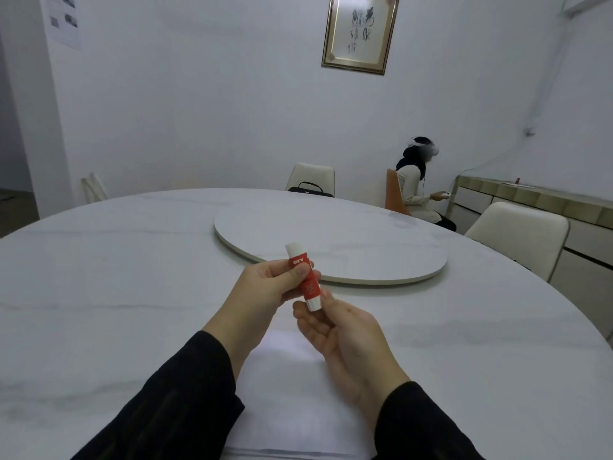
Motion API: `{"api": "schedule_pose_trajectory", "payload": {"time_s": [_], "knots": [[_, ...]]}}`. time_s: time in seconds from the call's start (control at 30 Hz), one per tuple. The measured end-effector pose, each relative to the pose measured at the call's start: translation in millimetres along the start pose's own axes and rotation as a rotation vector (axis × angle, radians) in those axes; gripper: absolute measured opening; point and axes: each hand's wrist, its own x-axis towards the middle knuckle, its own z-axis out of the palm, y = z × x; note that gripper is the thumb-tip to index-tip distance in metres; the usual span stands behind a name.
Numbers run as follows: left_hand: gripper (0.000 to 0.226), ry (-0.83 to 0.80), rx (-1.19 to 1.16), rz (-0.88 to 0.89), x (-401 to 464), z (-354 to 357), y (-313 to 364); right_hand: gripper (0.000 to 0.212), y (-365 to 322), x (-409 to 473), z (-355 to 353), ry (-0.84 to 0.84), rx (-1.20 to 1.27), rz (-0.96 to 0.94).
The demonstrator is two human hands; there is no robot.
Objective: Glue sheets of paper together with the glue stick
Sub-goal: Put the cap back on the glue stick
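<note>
Red and white, the glue stick (304, 278) is held up over the paper (292, 393) on the near table (99, 293). The left hand (265, 287) grips its middle. The right hand (345, 333) pinches the bottom end, likely to twist it or pull off a cap.

Both hands grip glue stick (304, 278) above paper (292, 393).

Round white marble table (99, 293) w/ turntable (348, 240), paper sheets (292, 410)
</note>
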Motion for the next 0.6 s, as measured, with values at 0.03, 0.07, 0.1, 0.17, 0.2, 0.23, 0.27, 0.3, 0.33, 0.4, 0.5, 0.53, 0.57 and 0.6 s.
{"api": "schedule_pose_trajectory", "payload": {"time_s": [0.03,0.07,0.1,0.17,0.2,0.23,0.27,0.3,0.33,0.4,0.5,0.53,0.57,0.6], "knots": [[0.03,-0.005,0.001,0.001,0,0,0,0.014,2,0,-1,0.016,-0.034,-0.052],[0.03,-0.009,0.007,0.004,0,1,-1,0.01,4,2,-3,0.053,-0.107,-0.128],[0.031,-0.018,0.017,0.008,0,2,-2,0.017,4,2,-4,0.106,-0.213,-0.205],[0.03,-0.03,0.037,0.011,0,5,-3,0.027,5,4,-5,0.162,-0.347,-0.275],[0.029,-0.027,0.034,0.01,0,5,-3,0.028,5,5,-5,0.13,-0.316,-0.237],[0.029,-0.022,0.025,0.01,0,4,-3,0.028,4,4,-3,0.066,-0.216,-0.154],[0.029,-0.016,0.02,0.009,1,2,-3,0.029,2,1,0,0.007,-0.114,-0.059],[0.03,-0.01,0.021,0.005,1,0,-1,0.032,2,-1,2,-0.02,-0.055,0.002],[0.031,-0.009,0.024,0.004,1,-2,0,0.033,1,-1,2,-0.023,-0.043,0.019],[0.03,-0.01,0.027,0.011,1,-3,-1,0.023,2,-3,3,0.02,-0.085,-0.068],[0.022,0.016,0.096,0.015,0,3,-4,0.025,3,-5,3,0.188,-0.513,-0.303],[0.019,0.041,0.139,0.02,1,5,-4,0.032,3,-5,3,0.231,-0.697,-0.338],[0.016,0.079,0.175,0.03,2,6,-5,0.036,2,-5,3,0.255,-0.866,-0.335],[0.015,0.131,0.198,0.045,3,4,-5,0.036,0,-6,4,0.259,-1.014,-0.318]]}}
